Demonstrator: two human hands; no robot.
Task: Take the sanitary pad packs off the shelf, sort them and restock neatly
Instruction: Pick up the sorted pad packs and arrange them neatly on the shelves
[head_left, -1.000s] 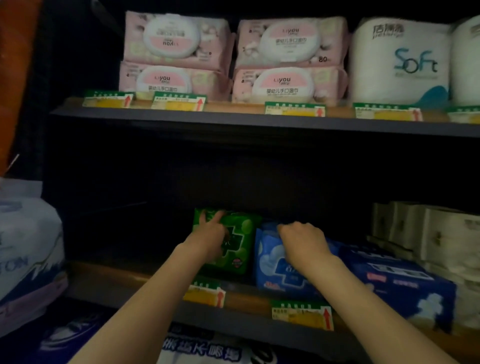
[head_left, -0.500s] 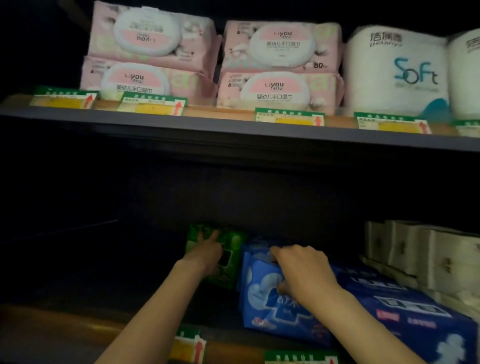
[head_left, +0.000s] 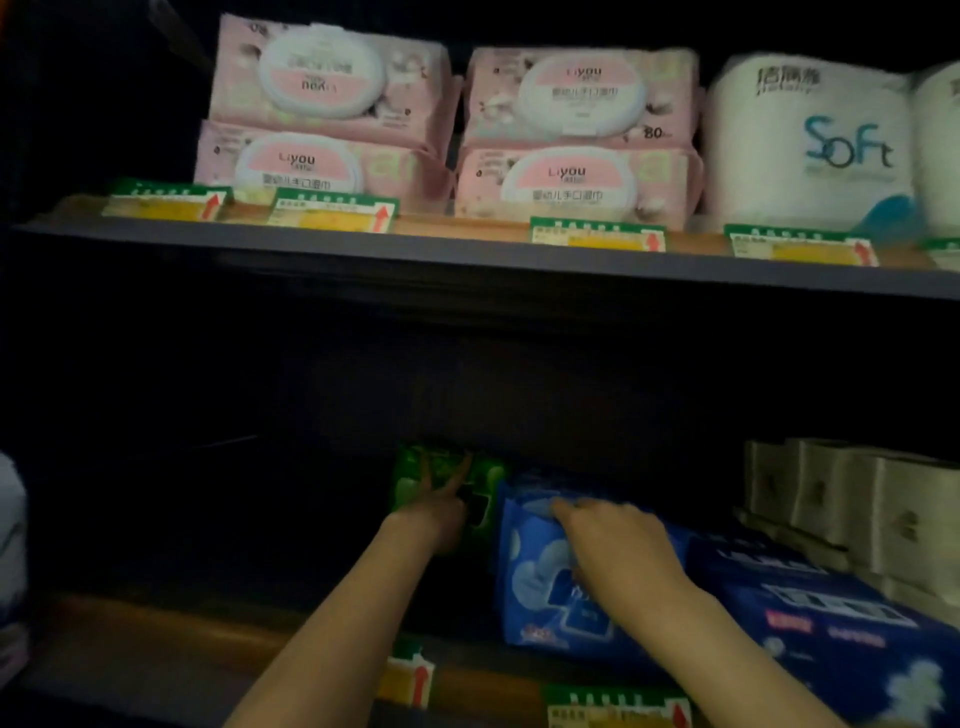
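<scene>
- Left hand (head_left: 435, 519): pressed flat against face of green pad pack (head_left: 448, 488), two fingers spread straight in a V, nothing curled round the pack.
- Green pad pack: upright, deep on lower shelf (head_left: 156, 623), near the middle of its length, well back from front edge.
- Right hand (head_left: 615, 551): laid over top edge of blue pad pack (head_left: 550, 582), fingers bent down onto the wrapper; whether clamped or merely resting, cannot tell.
- Blue pad pack: upright, just beside green pack on its right, nearer front edge.
- Dark blue pack (head_left: 831, 623): lying flat toward right end of lower shelf, touching blue pack's right side.
- Beige rolls (head_left: 852, 499): rowed at back right of lower shelf.
- Upper shelf (head_left: 467, 254): pink wipe packs (head_left: 576, 135) in two stacks of two, white tissue rolls (head_left: 810, 145) at right end.
- Price tags (head_left: 597, 236): green and yellow, along front edges of both shelves.
</scene>
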